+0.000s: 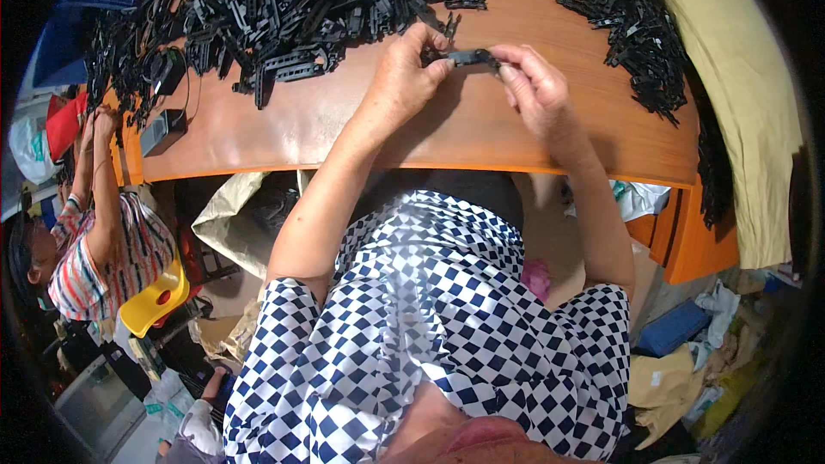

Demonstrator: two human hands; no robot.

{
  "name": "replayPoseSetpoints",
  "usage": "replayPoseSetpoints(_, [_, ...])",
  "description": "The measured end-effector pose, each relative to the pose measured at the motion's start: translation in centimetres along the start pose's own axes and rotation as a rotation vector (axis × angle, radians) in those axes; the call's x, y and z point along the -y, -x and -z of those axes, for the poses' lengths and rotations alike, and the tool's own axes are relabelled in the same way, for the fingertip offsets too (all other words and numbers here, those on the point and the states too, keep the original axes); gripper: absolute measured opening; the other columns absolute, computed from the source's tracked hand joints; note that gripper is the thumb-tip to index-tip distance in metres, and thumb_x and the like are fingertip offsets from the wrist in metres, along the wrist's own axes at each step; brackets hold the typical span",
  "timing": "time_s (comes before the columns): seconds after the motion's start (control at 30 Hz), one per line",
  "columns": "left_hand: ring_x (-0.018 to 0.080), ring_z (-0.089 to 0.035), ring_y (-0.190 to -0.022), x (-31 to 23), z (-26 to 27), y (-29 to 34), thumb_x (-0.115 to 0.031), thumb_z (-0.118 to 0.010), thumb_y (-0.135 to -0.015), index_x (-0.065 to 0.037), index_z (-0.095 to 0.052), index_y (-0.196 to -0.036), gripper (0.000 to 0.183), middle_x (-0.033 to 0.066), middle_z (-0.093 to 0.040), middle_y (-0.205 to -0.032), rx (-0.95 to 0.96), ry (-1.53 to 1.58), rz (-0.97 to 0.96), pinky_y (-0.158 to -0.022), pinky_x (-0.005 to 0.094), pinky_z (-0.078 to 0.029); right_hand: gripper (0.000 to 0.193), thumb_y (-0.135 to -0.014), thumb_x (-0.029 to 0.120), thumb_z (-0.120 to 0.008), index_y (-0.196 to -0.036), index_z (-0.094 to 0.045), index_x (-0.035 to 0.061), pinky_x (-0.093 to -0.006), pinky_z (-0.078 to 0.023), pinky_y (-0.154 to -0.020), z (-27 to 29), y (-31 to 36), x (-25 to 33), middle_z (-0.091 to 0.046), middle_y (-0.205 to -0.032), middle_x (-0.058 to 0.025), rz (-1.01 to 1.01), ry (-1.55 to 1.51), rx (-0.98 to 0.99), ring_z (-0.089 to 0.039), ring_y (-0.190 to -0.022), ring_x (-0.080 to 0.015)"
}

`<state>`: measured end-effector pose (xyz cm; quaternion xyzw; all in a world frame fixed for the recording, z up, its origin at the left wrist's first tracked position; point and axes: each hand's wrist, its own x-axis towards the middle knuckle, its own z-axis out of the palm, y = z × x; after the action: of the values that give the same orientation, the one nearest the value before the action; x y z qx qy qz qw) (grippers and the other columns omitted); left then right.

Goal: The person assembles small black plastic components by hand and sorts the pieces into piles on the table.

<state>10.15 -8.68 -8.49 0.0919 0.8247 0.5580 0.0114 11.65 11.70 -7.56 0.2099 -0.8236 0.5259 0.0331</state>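
Your left hand (409,69) and right hand (536,93) hold a black part (472,58) between them, over the near half of the table (301,133). Your left thumb and forefinger are closed in a pinch on its left end; how the other left fingers sit you cannot tell, as the hand hides them. Your right thumb and forefinger come together at its right end with only a narrow gap, the remaining right fingers loosely curled below. The part lies roughly level, its middle bare between your fingertips. Just beyond your left fingers a small black piece (451,26) rests on the wood. A large heap (284,9) of black parts spreads at far left, a smaller pile (614,17) at far right. A small dark box (163,132) stands near the left edge.
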Motion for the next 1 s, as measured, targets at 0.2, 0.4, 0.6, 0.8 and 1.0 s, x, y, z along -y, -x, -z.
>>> replayPoseSetpoints(0.2, [0.0086, -0.057, -0.075, -1.3, 1.5, 0.7, -0.007, -0.067, -0.083, -0.003, -0.058, -0.09, 0.013, 0.0012, -0.063, -0.08, -0.071, -0.015, -0.046, -0.068, 0.0245, -0.048, 0.026, -0.083, -0.005, -0.056, -0.109, -0.059, -0.0004, -0.0319, -0.047, -0.057, -2.3, -0.6, 1.0, -0.055, -0.08, -0.0129, 0.227, 0.097, 0.018, -0.058, -0.062, -0.0243])
replayPoseSetpoints(0.4, [0.0214, -0.064, -0.071, -0.5, 1.9, 1.6, -0.006, -0.063, -0.085, -0.002, -0.056, -0.094, 0.012, 0.0099, -0.064, -0.083, -0.421, -0.34, -0.262, -0.063, 0.0303, -0.05, 0.024, -0.086, -0.002, -0.057, -0.11, -0.061, -0.0014, -0.0234, -0.048, -0.055, -5.0, 0.5, 3.4, -0.06, -0.082, -0.0076, -0.027, -0.156, -0.13, -0.059, -0.063, -0.011])
replayPoseSetpoints(0.6, [0.0234, -0.064, -0.074, -0.8, 1.2, 2.8, -0.003, -0.065, -0.083, -0.002, -0.054, -0.096, 0.017, 0.0118, -0.062, -0.084, -0.472, -0.33, -0.298, -0.064, 0.0312, -0.05, 0.023, -0.089, 0.002, -0.057, -0.112, -0.06, -0.0031, -0.0198, -0.049, -0.056, -8.7, 1.0, 2.7, -0.063, -0.086, -0.0065, -0.329, -0.511, -0.184, -0.059, -0.064, -0.0071])
replayPoseSetpoints(0.8, [0.0094, -0.058, -0.073, -1.1, 0.9, 3.6, -0.006, -0.063, -0.087, -0.001, -0.056, -0.109, 0.024, 0.0067, -0.062, -0.095, -0.348, 0.263, 0.21, -0.064, 0.0227, -0.049, 0.018, -0.09, 0.001, -0.056, -0.107, -0.061, -0.0034, -0.021, -0.05, -0.057, -10.4, 0.9, 0.5, -0.063, -0.083, -0.0062, -0.342, -0.554, -0.212, -0.059, -0.064, -0.0081])
replayPoseSetpoints(1.0, [0.008, -0.057, -0.083, 0.3, 0.0, 4.0, -0.006, -0.061, -0.088, -0.001, -0.053, -0.119, 0.032, 0.0068, -0.062, -0.104, -0.155, 0.661, 0.312, -0.068, 0.019, -0.049, 0.015, -0.09, 0.001, -0.055, -0.103, -0.062, -0.0032, -0.0208, -0.049, -0.058, -10.6, 0.8, 0.6, -0.063, -0.078, -0.0047, -0.329, -0.533, -0.247, -0.059, -0.063, -0.0081])
